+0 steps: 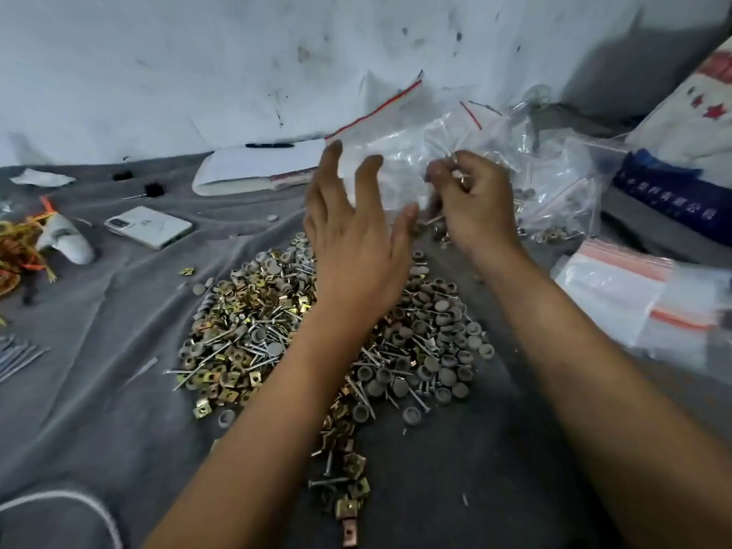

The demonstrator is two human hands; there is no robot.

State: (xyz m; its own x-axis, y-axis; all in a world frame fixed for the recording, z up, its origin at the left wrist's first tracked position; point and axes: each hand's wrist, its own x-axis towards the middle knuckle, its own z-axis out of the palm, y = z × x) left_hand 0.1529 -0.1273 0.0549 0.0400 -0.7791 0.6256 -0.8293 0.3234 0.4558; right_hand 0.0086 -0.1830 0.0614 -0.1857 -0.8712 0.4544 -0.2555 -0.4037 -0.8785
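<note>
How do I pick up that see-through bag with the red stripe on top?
I'd pinch the clear bag by its red-striped top edge, coming from above. That edge stands up free, while the floppy lower part sits behind the open left hand and the right hand, which pinches small metal parts.

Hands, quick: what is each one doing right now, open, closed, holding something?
Left hand: open, fingers spread, holding nothing.
Right hand: fingers curled round small metal parts, too blurred to name.
</note>
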